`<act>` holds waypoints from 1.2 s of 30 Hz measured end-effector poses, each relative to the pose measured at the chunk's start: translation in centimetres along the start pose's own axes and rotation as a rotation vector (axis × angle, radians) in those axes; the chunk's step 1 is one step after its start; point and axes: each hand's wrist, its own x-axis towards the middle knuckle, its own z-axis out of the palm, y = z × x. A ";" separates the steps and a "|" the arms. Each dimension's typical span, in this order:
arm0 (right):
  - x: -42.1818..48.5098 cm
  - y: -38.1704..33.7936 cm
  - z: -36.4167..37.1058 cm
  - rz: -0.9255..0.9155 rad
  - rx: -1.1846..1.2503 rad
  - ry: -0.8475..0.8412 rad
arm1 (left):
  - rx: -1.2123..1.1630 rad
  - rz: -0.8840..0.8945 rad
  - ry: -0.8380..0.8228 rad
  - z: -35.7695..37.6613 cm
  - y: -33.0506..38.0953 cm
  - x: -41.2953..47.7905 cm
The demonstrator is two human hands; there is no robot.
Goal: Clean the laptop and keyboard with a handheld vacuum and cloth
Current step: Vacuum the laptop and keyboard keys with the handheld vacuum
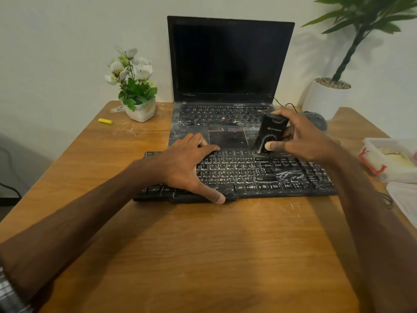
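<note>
Right hand grips vacuum, nozzle on keyboard top row, right of ctr. Keyboard runs L-R on tabletop, before laptop. Left hand flat, fingers spread, steadying left half. Right-side dusty keys nearer right hand.

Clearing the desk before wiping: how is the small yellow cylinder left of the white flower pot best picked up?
Probably pinch the small yellow cylinder across its middle, coming down from above. It lies flat on the wooden table, long axis roughly left to right, nothing touching it, so its near and far sides are open.
</note>
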 end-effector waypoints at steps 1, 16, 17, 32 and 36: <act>-0.1 0.1 -0.3 0.006 -0.010 -0.005 | 0.001 -0.002 -0.001 0.0 0.0 0.0; 0.5 -0.1 1.2 -0.046 -0.009 0.058 | -0.001 0.001 -0.007 0.2 -0.1 0.2; 0.5 0.2 1.0 -0.032 -0.033 0.071 | -0.003 0.002 -0.006 0.2 -0.2 0.2; 1.6 -0.9 4.3 -0.141 -0.210 0.178 | 0.010 -0.001 -0.005 0.2 0.0 0.4; 1.1 -1.4 3.2 -0.155 0.005 0.106 | 0.014 -0.004 -0.008 0.2 0.0 0.3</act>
